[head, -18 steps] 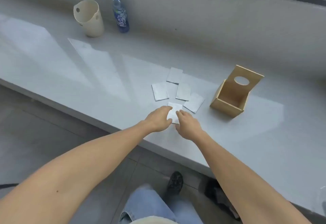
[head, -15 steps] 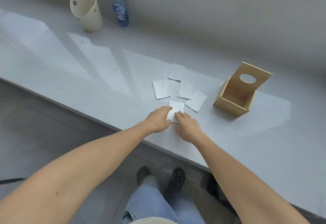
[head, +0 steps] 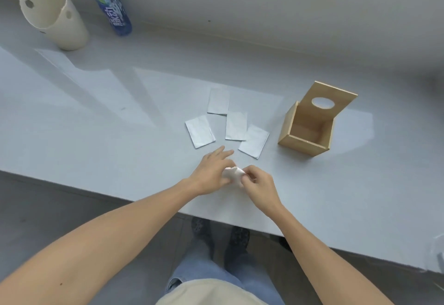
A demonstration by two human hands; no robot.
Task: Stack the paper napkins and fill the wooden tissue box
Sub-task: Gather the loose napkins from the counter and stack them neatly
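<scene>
Your left hand (head: 212, 172) and right hand (head: 258, 182) both pinch one crumpled napkin (head: 233, 172) in closed fingers near the desk (head: 120, 117) front edge; four flat napkins (head: 236, 125) lie beyond, the open wooden box (head: 310, 128) right of them

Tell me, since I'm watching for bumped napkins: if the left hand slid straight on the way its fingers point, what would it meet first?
The left hand points up and right across the counter. Probably it would first meet the nearest flat napkin, just beyond its fingers, though depth is hard to judge.
</scene>
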